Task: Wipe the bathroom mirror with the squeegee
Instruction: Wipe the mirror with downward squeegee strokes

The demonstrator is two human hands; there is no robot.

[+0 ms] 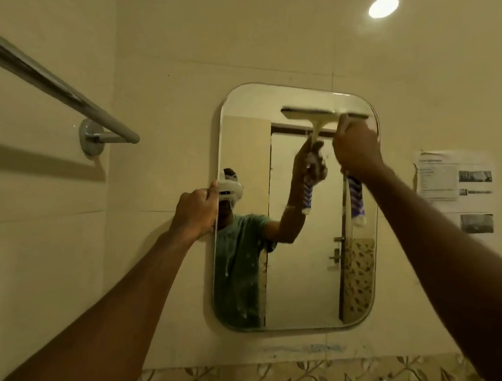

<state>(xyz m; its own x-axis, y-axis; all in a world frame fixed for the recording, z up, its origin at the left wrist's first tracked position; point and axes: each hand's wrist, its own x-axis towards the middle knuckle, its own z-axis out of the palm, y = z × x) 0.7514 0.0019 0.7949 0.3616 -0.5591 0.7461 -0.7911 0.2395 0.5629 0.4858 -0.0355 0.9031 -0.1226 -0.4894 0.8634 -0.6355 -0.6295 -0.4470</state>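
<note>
Right hand (pixel 356 147) fisted around the squeegee (pixel 325 114) handle at mirror (pixel 300 277) top; left hand (pixel 197 211) grips the mirror's edge.

The bathroom mirror (pixel 300 277) is an upright, frameless rectangle with rounded corners, fixed flat to the pale tiled wall, its glass streaked with pale drips down the lower left part. The squeegee (pixel 325 114) is cream-coloured, with a wide head and a dark rubber blade along its top edge; the blade lies almost level against the glass near the mirror's top edge, toward the upper right corner. Its handle points downward, and the lower end, patterned blue and white, hangs in front of the mirror's right side.
</note>
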